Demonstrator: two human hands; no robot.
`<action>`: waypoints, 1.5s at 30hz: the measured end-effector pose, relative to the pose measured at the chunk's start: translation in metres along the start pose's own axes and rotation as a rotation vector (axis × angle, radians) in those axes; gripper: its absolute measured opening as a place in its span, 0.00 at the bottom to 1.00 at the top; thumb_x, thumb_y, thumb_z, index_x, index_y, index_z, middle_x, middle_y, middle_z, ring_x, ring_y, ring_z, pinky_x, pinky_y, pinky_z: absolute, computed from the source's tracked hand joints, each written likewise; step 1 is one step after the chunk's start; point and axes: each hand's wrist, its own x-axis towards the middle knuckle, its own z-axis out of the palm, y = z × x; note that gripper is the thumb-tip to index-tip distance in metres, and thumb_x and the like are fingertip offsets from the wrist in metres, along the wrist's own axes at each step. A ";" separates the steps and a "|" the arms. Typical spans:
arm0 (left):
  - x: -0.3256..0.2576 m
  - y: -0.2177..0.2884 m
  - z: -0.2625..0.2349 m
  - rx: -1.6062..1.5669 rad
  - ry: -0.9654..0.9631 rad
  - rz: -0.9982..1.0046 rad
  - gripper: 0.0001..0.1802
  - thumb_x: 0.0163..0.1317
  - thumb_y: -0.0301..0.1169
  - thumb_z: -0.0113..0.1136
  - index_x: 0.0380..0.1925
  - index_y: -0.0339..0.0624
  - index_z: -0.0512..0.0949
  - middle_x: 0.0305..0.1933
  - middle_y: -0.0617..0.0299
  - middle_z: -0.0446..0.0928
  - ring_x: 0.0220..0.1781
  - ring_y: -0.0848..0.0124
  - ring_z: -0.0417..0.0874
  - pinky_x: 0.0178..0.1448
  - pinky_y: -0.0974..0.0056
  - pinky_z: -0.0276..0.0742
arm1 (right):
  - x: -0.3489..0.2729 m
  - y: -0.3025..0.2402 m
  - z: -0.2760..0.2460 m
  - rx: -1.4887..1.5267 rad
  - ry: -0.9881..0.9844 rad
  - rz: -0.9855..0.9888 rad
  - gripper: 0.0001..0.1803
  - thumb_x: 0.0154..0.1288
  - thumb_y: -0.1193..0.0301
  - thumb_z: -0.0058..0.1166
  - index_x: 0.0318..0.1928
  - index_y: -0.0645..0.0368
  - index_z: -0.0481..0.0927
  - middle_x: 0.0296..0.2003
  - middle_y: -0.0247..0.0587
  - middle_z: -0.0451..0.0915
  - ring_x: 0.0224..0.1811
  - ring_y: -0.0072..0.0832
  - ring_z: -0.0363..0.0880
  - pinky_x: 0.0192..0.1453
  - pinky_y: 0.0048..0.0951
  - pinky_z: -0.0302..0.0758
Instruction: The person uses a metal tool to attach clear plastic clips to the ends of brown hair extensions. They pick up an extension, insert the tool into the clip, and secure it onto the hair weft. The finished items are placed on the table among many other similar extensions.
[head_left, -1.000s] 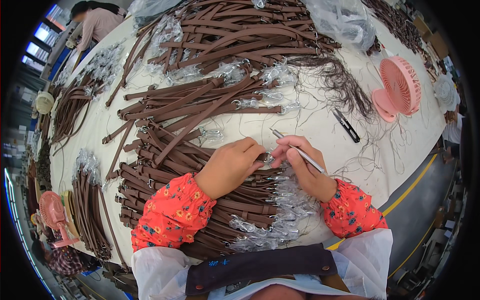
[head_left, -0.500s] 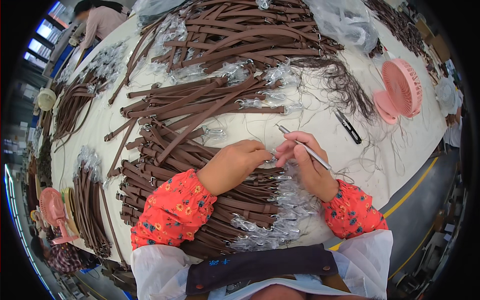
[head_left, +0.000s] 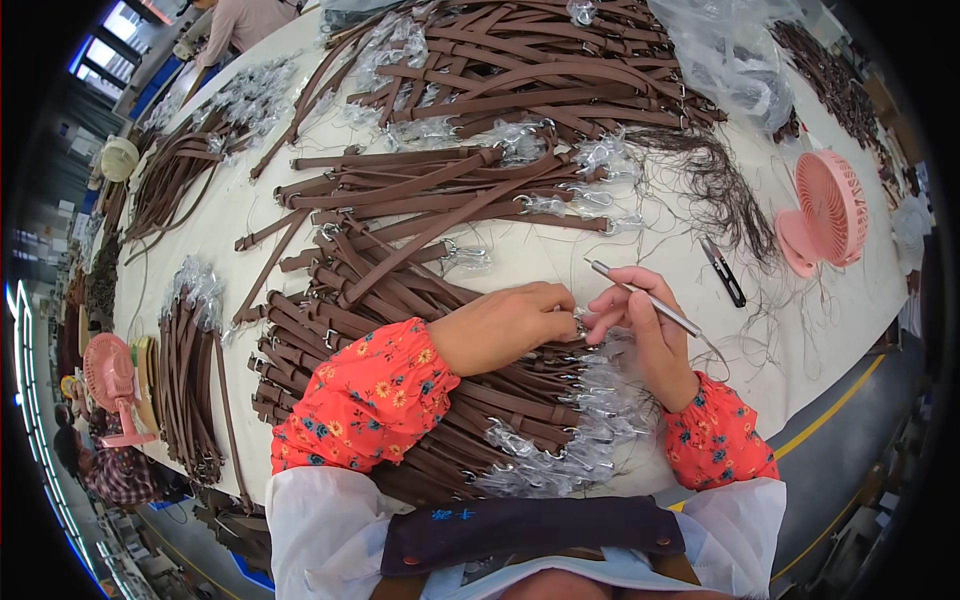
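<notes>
Metal clips [head_left: 518,446] in plastic wrappers [head_left: 606,408]

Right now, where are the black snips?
In the head view, the black snips lie right of centre, between the right hand and that side's pink fan, just below the dark threads.

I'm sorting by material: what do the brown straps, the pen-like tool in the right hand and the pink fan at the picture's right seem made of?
The brown straps: probably leather or imitation leather, matte; flat, evenly coloured and smoothly bending. The pen-like tool in the right hand: probably metal, given its silvery sheen. The pink fan: likely smooth moulded plastic, uniform in colour.
</notes>
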 end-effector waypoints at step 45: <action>0.001 -0.004 -0.003 -0.437 0.165 -0.404 0.08 0.65 0.20 0.60 0.42 0.36 0.73 0.40 0.56 0.73 0.33 0.68 0.79 0.39 0.64 0.76 | -0.005 -0.003 -0.004 -0.062 -0.099 0.184 0.19 0.83 0.60 0.39 0.49 0.64 0.74 0.25 0.38 0.78 0.25 0.22 0.80 0.39 0.27 0.79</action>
